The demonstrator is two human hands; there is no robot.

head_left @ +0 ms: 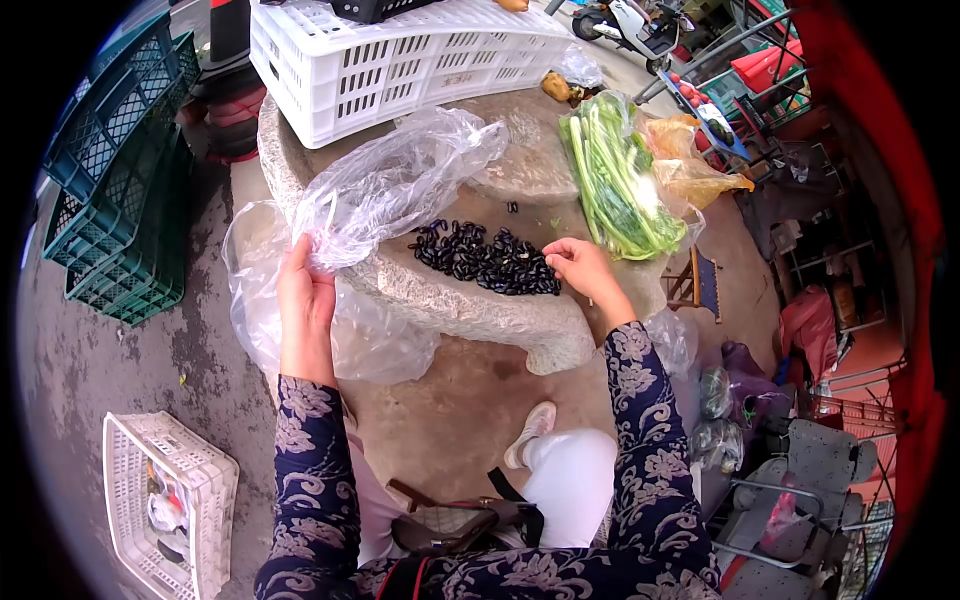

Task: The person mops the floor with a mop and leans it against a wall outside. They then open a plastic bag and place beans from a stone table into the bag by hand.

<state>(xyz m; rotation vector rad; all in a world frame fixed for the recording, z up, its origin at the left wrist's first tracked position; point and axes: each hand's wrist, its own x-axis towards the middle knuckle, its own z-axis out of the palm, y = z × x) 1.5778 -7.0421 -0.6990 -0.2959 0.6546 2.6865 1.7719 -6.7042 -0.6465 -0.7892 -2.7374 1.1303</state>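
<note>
My left hand has its fingers closed on the edge of a clear plastic bag, which spreads over the stone slab's left side. A heap of small, shiny black oval pieces, like large beans, lies on the stone slab. At the heap's right edge is my right hand, its thumb and fingertips pinched together. Whatever sits between those fingertips is too small to make out. Right of the heap lies a bunch of green leafy stalks partly wrapped in plastic.
A white plastic crate stands at the back of the slab. Green crates are stacked at left, and another white crate is on the ground below them. Grey chairs and filled bags stand at lower right.
</note>
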